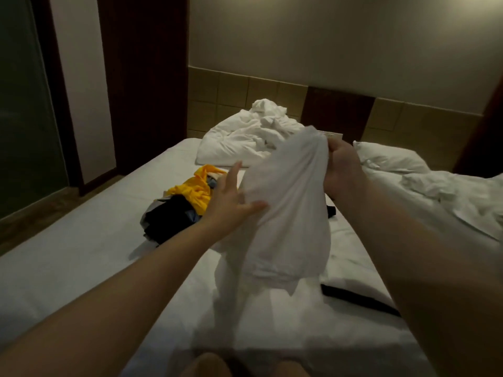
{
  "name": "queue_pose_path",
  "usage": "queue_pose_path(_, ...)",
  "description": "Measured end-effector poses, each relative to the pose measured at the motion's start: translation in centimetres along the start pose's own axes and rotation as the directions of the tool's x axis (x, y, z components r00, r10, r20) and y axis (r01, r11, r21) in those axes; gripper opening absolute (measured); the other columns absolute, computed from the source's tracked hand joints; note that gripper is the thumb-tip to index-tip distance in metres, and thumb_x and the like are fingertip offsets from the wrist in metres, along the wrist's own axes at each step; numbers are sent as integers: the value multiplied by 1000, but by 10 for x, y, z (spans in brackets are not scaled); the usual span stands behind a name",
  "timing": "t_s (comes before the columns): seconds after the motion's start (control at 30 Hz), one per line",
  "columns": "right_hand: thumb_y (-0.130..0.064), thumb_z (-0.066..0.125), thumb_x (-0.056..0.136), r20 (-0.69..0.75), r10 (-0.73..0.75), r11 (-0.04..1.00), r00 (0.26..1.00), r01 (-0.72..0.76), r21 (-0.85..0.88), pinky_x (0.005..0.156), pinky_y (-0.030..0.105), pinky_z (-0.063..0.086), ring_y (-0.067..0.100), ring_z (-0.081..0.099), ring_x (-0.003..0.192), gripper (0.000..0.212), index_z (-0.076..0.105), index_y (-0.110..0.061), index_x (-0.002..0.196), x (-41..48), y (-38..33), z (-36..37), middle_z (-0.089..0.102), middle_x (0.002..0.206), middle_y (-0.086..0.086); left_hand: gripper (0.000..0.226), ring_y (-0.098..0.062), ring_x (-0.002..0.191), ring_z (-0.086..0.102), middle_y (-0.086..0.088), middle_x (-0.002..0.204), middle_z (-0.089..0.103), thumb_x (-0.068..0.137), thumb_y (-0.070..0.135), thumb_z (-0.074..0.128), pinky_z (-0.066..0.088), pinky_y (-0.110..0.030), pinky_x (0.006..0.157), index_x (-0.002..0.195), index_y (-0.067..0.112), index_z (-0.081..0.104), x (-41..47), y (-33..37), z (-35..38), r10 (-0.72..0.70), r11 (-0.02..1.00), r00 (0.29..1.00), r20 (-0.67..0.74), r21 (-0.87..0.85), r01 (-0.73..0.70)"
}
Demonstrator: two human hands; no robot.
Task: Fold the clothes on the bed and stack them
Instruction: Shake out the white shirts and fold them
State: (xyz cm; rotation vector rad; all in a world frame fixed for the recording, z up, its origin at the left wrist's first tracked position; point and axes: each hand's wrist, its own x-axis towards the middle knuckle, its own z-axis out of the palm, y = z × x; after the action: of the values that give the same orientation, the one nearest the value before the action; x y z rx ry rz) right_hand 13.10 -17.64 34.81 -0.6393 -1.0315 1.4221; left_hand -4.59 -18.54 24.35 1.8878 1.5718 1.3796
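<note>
Bed (81,254), white-sheeted, against tiled wall (231,88)

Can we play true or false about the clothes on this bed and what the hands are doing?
1. The right hand holds the white garment up by its top end. True.
2. The left hand has a grip on something yellow. False: its fingers are straight and touch the side of the white garment.
3. A yellow garment lies on the bed in a heap with dark clothes. True.
4. The white garment lies folded flat on the bed. False: it hangs bunched from the right hand, unfolded.
</note>
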Motion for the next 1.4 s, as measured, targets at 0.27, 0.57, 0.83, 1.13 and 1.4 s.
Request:
queue_pose_path(0.27, -21, 47, 96, -276, -103, 955, 956, 17, -297, 75, 32, 55, 21, 65, 90, 23, 60, -5, 105, -7, -14, -44, 68, 97, 9, 9, -16, 84, 58, -2, 87, 67, 87, 14, 58, 43, -28, 73, 87, 16, 66, -22, -19, 34, -35, 973, 924, 381, 225, -56)
queue_pose_path(0.57, -17, 42, 95, -337, 102, 984, 936, -144, -101, 75, 34, 51, 21, 62, 74, 24, 61, -3, 95, 4, 20, -120, 65, 74, 9, 61, -22, 100, 56, -5, 122, 53, 83, 39, 66, 44, -27, 74, 136, 24, 40, -65, -83, 111, -227, 959, 854, 468, 261, 112)
queue_pose_path(0.83, -19, 48, 93, -580, -90, 686, 810, -372, -626, 91, 40, 43, 25, 50, 98, 45, 45, -3, 134, 45, 51, -176, 54, 119, 14, 80, -27, 118, 50, -11, 134, 47, 78, 46, 69, 43, -35, 94, 142, 21, 28, -82, -121, 160, -347, 923, 787, 511, 336, 189)
queue_pose_path(1.13, -34, 74, 78, 97, 472, -73, 876, 148, -986, 100, 29, 35, 23, 45, 125, 75, 35, -24, 142, 5, 175, -145, 46, 139, 4, 5, -26, 88, 58, -9, 92, 64, 89, 18, 58, 37, -27, 68, 91, 15, 61, -48, -118, 143, -249, 968, 912, 325, 67, 240)
queue_pose_path(1.4, -27, 56, 92, 76, 83, 274, 994, 51, -961, 87, 38, 46, 26, 60, 101, 22, 67, -12, 104, 24, 140, -95, 66, 106, 10, 46, -14, 94, 60, 3, 107, 61, 78, 35, 73, 52, -28, 76, 117, 23, 54, -12, -74, 83, -150, 943, 946, 286, -245, 224)
